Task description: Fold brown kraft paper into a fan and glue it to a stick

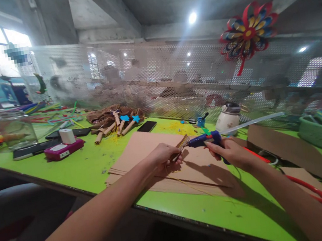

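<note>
While left hand pinches small brown paper piece between thumb and fingers, above brown paper stack, right hand grips blue glue gun, fingers curled round handle, nozzle at paper piece; black phone just beyond stack, white jar at far right of stack, rolled paper pieces far left, all on green table
</note>
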Demonstrator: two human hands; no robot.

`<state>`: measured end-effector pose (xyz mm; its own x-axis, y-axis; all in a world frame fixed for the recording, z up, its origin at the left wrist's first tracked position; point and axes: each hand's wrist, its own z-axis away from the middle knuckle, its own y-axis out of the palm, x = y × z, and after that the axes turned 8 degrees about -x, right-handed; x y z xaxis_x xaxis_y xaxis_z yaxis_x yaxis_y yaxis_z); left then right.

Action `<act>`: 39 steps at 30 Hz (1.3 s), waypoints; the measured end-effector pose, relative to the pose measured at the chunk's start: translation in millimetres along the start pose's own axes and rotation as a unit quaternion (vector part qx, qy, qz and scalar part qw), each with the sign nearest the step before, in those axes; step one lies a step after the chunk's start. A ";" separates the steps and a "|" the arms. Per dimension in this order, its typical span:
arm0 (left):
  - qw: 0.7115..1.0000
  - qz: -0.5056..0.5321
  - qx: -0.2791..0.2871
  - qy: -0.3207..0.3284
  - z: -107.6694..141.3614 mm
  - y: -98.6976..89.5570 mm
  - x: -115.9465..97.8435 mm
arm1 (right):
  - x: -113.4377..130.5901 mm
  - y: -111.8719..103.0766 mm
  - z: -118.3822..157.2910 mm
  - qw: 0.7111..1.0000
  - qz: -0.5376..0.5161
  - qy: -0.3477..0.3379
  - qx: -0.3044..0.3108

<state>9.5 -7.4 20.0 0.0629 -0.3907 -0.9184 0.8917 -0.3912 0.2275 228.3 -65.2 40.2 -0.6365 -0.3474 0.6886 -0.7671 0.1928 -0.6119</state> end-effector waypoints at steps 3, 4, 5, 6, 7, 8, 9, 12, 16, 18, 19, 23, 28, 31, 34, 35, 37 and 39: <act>1.000 0.005 0.006 0.001 -0.2 -0.2 0.1 | -6.7 -3.0 -1.9 0.999 0.000 0.008 -0.034; 1.000 0.007 0.004 0.000 -0.3 -0.3 0.2 | -9.8 -4.3 -3.0 0.999 -0.009 0.014 -0.050; 1.000 0.010 0.000 0.000 -0.5 -0.3 0.3 | -13.4 -5.7 -4.3 0.997 -0.019 0.021 -0.069; 1.000 0.011 -0.004 0.000 -0.6 -0.3 0.2 | -17.5 -7.0 -5.8 0.995 -0.029 0.026 -0.089; 1.000 0.011 -0.007 0.000 -0.6 -0.2 0.2 | -21.9 -8.2 -7.5 0.993 -0.037 0.031 -0.109; 1.000 0.011 -0.009 0.000 -0.5 -0.2 0.1 | -26.6 -9.2 -9.3 0.990 -0.043 0.035 -0.127; 1.000 0.010 -0.009 0.000 -0.4 -0.2 -0.1 | -31.3 -9.8 -11.1 0.987 -0.047 0.041 -0.146; 1.000 0.020 0.009 -0.005 0.0 -0.4 -0.7 | -44.0 -9.2 -15.6 0.977 -0.050 0.076 -0.195; 0.999 0.016 0.021 -0.021 0.6 -1.1 -2.4 | -54.2 -3.0 -17.5 0.972 0.044 0.084 -0.216; 0.999 0.018 0.038 -0.030 1.3 -1.3 -3.8 | -56.6 1.2 -17.4 0.965 0.139 0.041 -0.217; 0.998 0.023 0.053 -0.035 1.6 -1.4 -4.5 | -57.6 3.3 -17.8 0.959 0.184 0.018 -0.216; 0.992 0.052 0.103 -0.041 0.4 -2.5 -5.5 | -64.2 11.3 -25.7 0.940 0.282 -0.030 -0.188; 0.997 0.048 0.067 0.004 -5.3 -4.9 -1.3 | -82.7 15.0 -46.3 0.933 0.333 -0.049 -0.129; 0.997 0.035 0.057 0.042 -5.5 -5.9 0.0 | -91.4 13.9 -52.4 0.936 0.329 -0.066 -0.102; 0.996 0.016 0.068 0.055 -3.2 -5.5 -1.8 | -86.6 10.5 -49.6 0.939 0.324 -0.080 -0.081; 0.996 0.006 0.070 0.054 -2.5 -5.1 -2.8 | -80.9 9.0 -47.3 0.941 0.316 -0.083 -0.090; 0.996 -0.022 0.060 0.060 -1.5 -4.0 -4.7 | -63.9 6.9 -41.6 0.949 0.270 -0.077 -0.141; 0.994 -0.061 0.039 0.088 -1.0 -3.1 -5.5 | -43.5 7.6 -35.8 0.969 0.157 -0.052 -0.183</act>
<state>6.7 -3.2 24.0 0.0402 -0.1878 -0.9814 0.8606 -0.4926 0.1295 247.3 -15.8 19.5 -0.8462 -0.3059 0.4362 -0.5260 0.6101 -0.5926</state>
